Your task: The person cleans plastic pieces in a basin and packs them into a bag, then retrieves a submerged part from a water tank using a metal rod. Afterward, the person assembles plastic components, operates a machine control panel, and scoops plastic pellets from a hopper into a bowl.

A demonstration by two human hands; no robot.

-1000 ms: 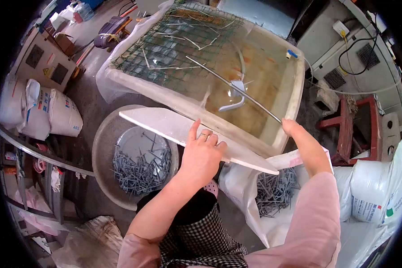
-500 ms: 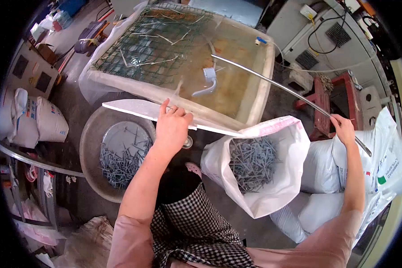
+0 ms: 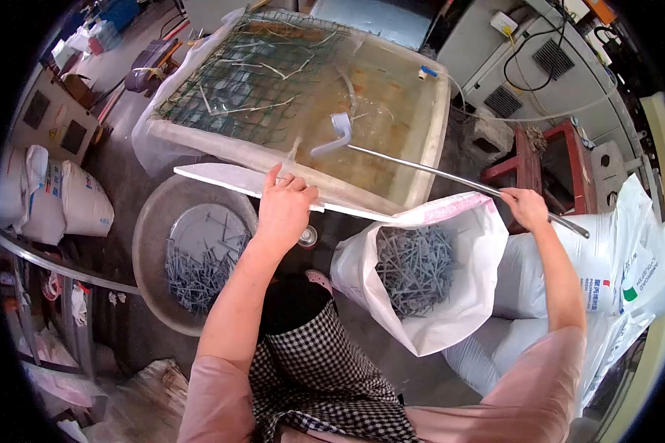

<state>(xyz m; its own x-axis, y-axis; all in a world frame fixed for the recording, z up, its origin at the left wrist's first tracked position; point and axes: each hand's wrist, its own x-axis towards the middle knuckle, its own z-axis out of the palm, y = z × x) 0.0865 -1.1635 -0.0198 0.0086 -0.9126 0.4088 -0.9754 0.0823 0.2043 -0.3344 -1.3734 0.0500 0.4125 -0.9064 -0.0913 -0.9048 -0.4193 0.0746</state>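
Note:
My left hand [image 3: 284, 207] grips the upper edge of a long white board [image 3: 225, 177], fingers curled over it. The board slants between a round tub [image 3: 151, 288] and a water tank [image 3: 222, 144]. In my right hand [image 3: 526, 209] is a thin metal rod [image 3: 428, 170], reaching left over the tank. Its far tip meets a grey curved plastic piece [image 3: 339, 127] at the water; whether the piece is hooked on, I cannot tell. Below the rod, an open white woven sack [image 3: 469, 295] holds many grey plastic sticks [image 3: 414, 269]. Similar grey sticks [image 3: 199, 273] lie in the tub.
Green netting [image 3: 236, 96] covers the tank's left part. Full white sacks [image 3: 528, 288] are stacked at right, near a red stool [image 3: 532, 162]. A spray can [image 3: 308, 236] stands on the floor between tub and open sack. A metal rail [image 3: 66, 266] runs at left.
My right hand has moved left and slightly up with the rod. The rod tip has dropped toward me, and the grey plastic piece has shifted and turned. My left hand stays on the board.

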